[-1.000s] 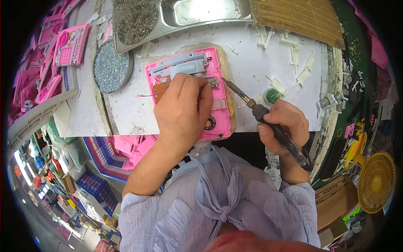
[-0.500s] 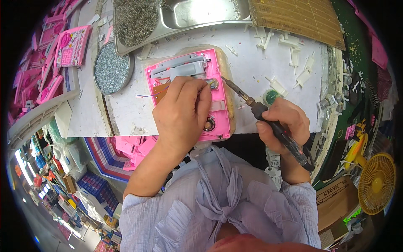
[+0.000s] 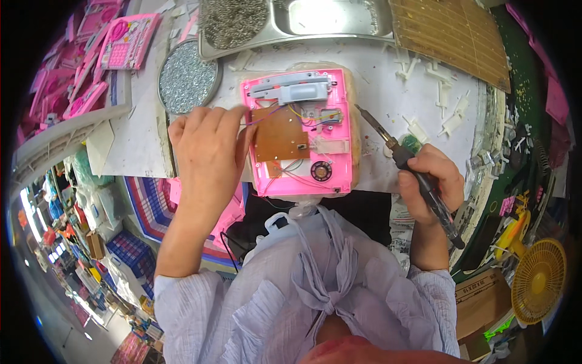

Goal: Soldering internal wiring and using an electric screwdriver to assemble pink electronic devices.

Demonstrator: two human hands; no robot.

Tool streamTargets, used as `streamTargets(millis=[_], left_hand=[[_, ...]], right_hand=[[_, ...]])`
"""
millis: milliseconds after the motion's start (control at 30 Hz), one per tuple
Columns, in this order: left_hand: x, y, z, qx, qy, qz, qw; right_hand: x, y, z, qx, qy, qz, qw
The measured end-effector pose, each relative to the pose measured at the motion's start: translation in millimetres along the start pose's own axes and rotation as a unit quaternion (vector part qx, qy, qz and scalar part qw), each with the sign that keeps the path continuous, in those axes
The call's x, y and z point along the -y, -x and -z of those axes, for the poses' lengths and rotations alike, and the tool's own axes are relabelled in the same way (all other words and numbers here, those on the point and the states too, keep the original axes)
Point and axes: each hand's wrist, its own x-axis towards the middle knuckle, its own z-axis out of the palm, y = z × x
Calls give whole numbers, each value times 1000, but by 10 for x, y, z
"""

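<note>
Left hand (image 3: 209, 145): curled at 9 o'clock of board (image 3: 279, 139); pinch on wire (image 3: 267, 115) unclear.
Right hand (image 3: 441, 176): gripped soldering iron (image 3: 405, 159).
Wire: probably needed steadying.

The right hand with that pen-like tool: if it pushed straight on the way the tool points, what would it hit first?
Leading with the soldering iron, the right hand would probably meet the right edge of the pink casing first; the tip's height is unclear, so it might pass above.
</note>
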Motion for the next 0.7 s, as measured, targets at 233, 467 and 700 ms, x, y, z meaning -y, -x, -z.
streamTargets(millis=[233, 467, 700], left_hand=[[45, -45, -192, -121, 279, -13, 953], [-253, -157, -391, -39, 687, 252, 680], [-202, -126, -470, -48, 685, 203, 698]], right_hand=[[107, 28, -84, -40, -79, -81, 993], [360, -534, -600, -18, -210, -142, 967], [301, -931, -980, 54, -165, -146, 974]])
